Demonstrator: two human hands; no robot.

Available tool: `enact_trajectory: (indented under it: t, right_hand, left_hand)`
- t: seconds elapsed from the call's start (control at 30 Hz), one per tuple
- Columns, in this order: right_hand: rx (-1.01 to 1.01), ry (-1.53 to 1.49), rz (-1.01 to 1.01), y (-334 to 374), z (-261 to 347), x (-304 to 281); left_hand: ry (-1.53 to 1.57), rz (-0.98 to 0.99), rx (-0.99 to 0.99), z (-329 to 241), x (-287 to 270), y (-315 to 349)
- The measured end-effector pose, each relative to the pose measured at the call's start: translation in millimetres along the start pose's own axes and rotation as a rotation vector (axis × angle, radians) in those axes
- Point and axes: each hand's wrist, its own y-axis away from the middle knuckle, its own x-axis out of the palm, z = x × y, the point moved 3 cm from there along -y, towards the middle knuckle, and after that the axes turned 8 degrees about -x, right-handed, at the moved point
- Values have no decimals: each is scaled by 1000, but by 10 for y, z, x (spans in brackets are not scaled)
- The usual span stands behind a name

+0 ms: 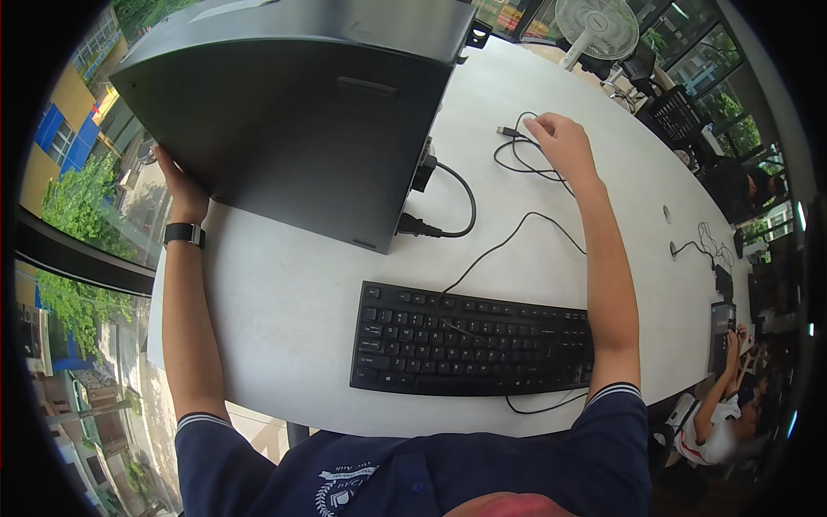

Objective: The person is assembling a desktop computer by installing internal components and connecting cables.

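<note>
A large black computer case point(284, 129) stands on the white table at the upper left. My left hand point(183, 185), with a dark watch on its wrist, presses against the case's left edge, partly hidden behind it. Right of the case, my right hand point(564, 146) pinches a thin black USB cable point(517, 168) between thumb and fingers. The cable's USB plug point(506, 132) sticks out just left of the fingertips, and the rest lies in loops below. A black keyboard point(469, 340) rests on the table nearer me, partly covered by my right forearm.
A thick black power cord point(472, 207) curves out of the case's right side. The white table point(284, 302) has a rounded edge, with a large window at left. Farther off are a white fan point(594, 30), chairs, and another person point(711, 431) at the right with a dark box.
</note>
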Motion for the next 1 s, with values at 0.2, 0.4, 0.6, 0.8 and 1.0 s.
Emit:
enact_trajectory:
  t: [0.2,0.4,0.6,0.8,1.0]
  right_hand:
    - [-183,220,17,-52,-569,381]
    - [-142,152,39,63,-243,162]
    - [-215,-357,108,384,453,-455]
    - [-471,-449,234,719,1105,-523]
    - [-506,-547,213,782,1215,-374]
  left_hand:
    - [9,43,-5,37,-52,-57]
    - [22,44,-17,44,-69,-73]
    - [-66,14,39,17,-65,-33]
    - [-29,44,24,-31,60,48]
    - [-84,22,55,-42,51,48]
